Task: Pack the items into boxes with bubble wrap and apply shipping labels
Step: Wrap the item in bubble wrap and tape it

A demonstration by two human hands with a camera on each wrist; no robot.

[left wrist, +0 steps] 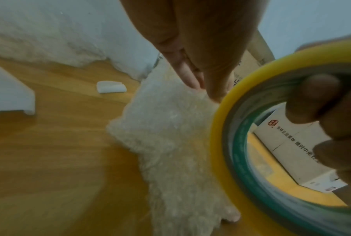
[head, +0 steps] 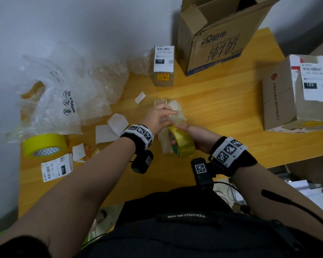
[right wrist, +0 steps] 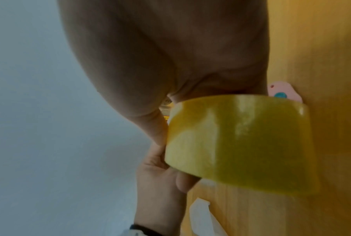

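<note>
Mid-task: at frame centre the left hand [head: 158, 118] presses straight fingers on a bubble-wrapped item [head: 172, 110], while the right hand [head: 196, 135] grips the tape roll [head: 182, 144] through its core. Two labelled boxes, one upper centre [head: 163, 66] and one at right [head: 296, 94], appear finished; this bundle remains unboxed and unlabelled.

Glossy yellow plastic on the tape roll [head: 183, 144], smooth and shiny. Crinkled, clear, bumpy plastic on the bubble wrap [head: 172, 112]. Smooth, matt, light wood grain across the table [head: 222, 108]. Matt brown cardboard on the open box [head: 212, 43]. White paper for the shipping label [head: 164, 58].
</note>
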